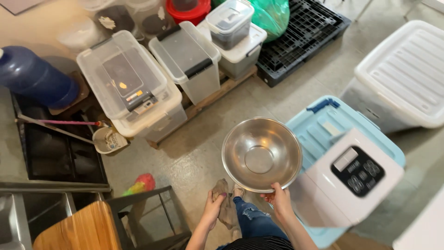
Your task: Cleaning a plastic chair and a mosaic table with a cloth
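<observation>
My right hand (279,200) grips the near rim of an empty round steel bowl (260,154), holding it level above the floor. My left hand (214,207) hangs lower left of the bowl, fingers loosely curled, with nothing in it. Below are my jeans leg and shoes. Just right of the bowl stands a white machine with a dark button panel (356,178), resting on a light blue lidded bin (319,125).
Clear lidded storage boxes (127,78) sit on a wooden pallet (203,104) ahead. A blue water jug (32,76) lies at left, a large white-lidded bin (407,69) at right, a black plastic pallet (305,34) behind. A wooden chair (83,229) stands at lower left.
</observation>
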